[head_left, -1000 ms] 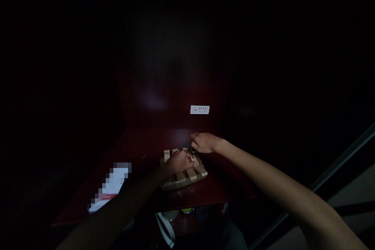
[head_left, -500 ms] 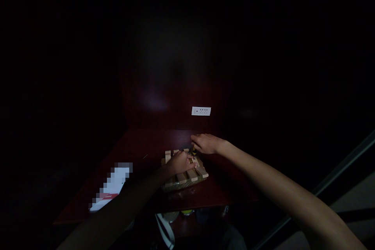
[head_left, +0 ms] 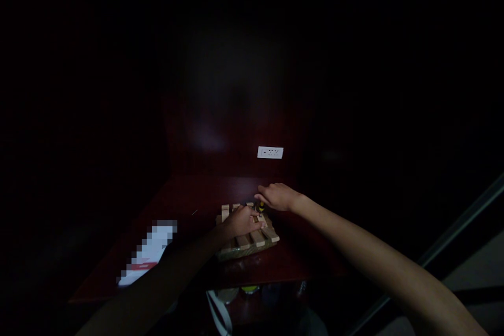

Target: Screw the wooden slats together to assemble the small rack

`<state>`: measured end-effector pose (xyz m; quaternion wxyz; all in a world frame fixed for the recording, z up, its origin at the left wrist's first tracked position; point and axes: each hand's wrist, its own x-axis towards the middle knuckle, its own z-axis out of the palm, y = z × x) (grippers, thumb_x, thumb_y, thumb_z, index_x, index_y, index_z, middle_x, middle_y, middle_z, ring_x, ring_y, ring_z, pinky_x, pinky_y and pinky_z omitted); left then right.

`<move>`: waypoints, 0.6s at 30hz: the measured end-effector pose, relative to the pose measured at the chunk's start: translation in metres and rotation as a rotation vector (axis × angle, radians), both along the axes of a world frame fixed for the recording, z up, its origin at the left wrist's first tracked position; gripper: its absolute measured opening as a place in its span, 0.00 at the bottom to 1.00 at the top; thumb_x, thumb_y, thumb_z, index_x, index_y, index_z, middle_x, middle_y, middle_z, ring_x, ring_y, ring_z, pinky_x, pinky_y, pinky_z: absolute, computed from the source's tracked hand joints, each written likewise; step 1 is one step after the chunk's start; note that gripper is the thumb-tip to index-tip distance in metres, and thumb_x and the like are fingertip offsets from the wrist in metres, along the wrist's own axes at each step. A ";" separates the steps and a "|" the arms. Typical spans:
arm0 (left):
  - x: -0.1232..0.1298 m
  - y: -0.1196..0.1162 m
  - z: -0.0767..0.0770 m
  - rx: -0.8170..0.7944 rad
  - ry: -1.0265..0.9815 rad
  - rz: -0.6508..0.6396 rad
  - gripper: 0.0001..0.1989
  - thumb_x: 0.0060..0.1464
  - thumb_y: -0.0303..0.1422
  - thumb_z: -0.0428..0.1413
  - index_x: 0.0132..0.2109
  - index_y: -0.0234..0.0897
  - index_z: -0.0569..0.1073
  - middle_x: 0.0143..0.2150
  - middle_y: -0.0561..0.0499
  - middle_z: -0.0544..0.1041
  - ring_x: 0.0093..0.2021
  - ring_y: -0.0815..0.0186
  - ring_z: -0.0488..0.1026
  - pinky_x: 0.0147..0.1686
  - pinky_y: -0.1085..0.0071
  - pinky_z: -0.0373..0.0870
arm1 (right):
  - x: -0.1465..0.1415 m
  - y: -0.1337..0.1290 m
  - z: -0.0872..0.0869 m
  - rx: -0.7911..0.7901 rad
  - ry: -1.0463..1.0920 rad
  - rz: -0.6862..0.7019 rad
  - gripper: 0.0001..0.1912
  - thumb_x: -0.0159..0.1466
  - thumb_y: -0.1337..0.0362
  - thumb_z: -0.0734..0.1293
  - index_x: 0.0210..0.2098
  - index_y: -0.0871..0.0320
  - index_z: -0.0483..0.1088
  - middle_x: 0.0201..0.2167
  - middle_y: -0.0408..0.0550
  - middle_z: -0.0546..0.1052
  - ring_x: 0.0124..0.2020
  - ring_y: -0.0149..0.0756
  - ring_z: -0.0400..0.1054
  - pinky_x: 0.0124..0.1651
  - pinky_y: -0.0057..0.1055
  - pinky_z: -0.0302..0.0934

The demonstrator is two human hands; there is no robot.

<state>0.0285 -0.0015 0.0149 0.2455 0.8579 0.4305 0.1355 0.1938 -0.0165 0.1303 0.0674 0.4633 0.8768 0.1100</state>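
A slatted pale-wood piece (head_left: pixel 243 242) lies on the dark red table, on what looks like a darker base. My left hand (head_left: pixel 239 220) rests on top of its slats, thumb and forefinger stretched apart on either side of a slat near the screwdriver's tip; its other fingers are hard to make out. My right hand (head_left: pixel 279 197) is closed from above round a small screwdriver (head_left: pixel 261 207) with a yellow and black handle. The screwdriver stands almost upright, its tip down at the slat beside my left forefinger. Whether a screw sits under the tip I cannot tell.
A white sheet with a red band (head_left: pixel 144 266), partly pixelated, lies on the table (head_left: pixel 197 189) at the left. A thin stick-like object (head_left: pixel 195 212) lies behind it. A white socket panel (head_left: pixel 270 153) is on the back wall. Below the front edge show a pale strap (head_left: pixel 219 312) and a yellow-green round item (head_left: pixel 250 289).
The view has shifted slightly, so the wall panel sits a little lower. My right hand remains on the screwdriver with a slight change of finger position; my left hand stays put on the slats.
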 end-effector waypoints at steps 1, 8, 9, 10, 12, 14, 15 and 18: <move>0.000 0.000 0.000 0.024 0.007 0.003 0.24 0.52 0.50 0.52 0.42 0.33 0.77 0.31 0.46 0.76 0.31 0.64 0.67 0.28 0.72 0.53 | 0.000 0.000 0.000 -0.003 0.000 -0.013 0.25 0.71 0.51 0.46 0.48 0.61 0.66 0.39 0.60 0.78 0.39 0.48 0.74 0.38 0.36 0.62; -0.001 -0.001 0.001 0.071 0.022 0.006 0.25 0.52 0.50 0.52 0.46 0.35 0.77 0.32 0.48 0.76 0.31 0.64 0.68 0.28 0.73 0.56 | 0.003 0.004 -0.005 -0.034 0.043 0.073 0.16 0.69 0.57 0.53 0.47 0.59 0.64 0.43 0.58 0.76 0.40 0.44 0.73 0.37 0.33 0.61; -0.001 -0.001 0.001 0.064 0.023 0.008 0.25 0.52 0.50 0.52 0.48 0.36 0.77 0.32 0.48 0.76 0.31 0.64 0.69 0.28 0.73 0.57 | 0.003 0.004 -0.005 -0.031 0.045 0.081 0.16 0.69 0.57 0.52 0.48 0.59 0.63 0.43 0.57 0.77 0.39 0.43 0.73 0.36 0.32 0.60; -0.001 -0.001 0.001 0.058 0.023 0.010 0.25 0.52 0.49 0.52 0.49 0.36 0.76 0.32 0.48 0.76 0.31 0.64 0.69 0.28 0.73 0.57 | 0.003 0.004 -0.005 -0.032 0.044 0.078 0.16 0.70 0.57 0.51 0.48 0.58 0.63 0.42 0.56 0.77 0.38 0.43 0.73 0.36 0.32 0.60; 0.000 -0.001 0.001 0.065 0.018 0.011 0.25 0.53 0.49 0.52 0.49 0.36 0.76 0.31 0.49 0.76 0.31 0.64 0.69 0.29 0.73 0.58 | 0.002 0.003 -0.006 -0.034 0.034 0.053 0.17 0.71 0.56 0.50 0.48 0.58 0.63 0.40 0.56 0.77 0.37 0.43 0.74 0.35 0.32 0.60; 0.000 -0.001 -0.001 0.091 0.008 0.016 0.24 0.53 0.48 0.52 0.46 0.34 0.77 0.30 0.48 0.76 0.31 0.64 0.68 0.29 0.72 0.58 | 0.001 0.002 -0.006 -0.037 0.024 0.034 0.20 0.71 0.54 0.48 0.48 0.58 0.63 0.38 0.57 0.78 0.36 0.44 0.74 0.34 0.33 0.60; 0.001 -0.001 -0.001 0.102 0.003 0.020 0.23 0.52 0.48 0.52 0.43 0.33 0.78 0.30 0.48 0.75 0.30 0.64 0.68 0.28 0.72 0.57 | 0.000 0.002 -0.005 -0.042 0.022 0.033 0.20 0.71 0.54 0.47 0.47 0.58 0.63 0.38 0.57 0.78 0.36 0.45 0.74 0.34 0.33 0.60; 0.001 -0.001 -0.003 0.100 -0.004 0.028 0.22 0.52 0.48 0.52 0.39 0.33 0.78 0.29 0.48 0.74 0.29 0.65 0.67 0.27 0.72 0.57 | -0.001 0.002 -0.004 -0.055 0.038 0.062 0.18 0.71 0.57 0.49 0.47 0.58 0.64 0.42 0.57 0.77 0.39 0.43 0.73 0.37 0.33 0.61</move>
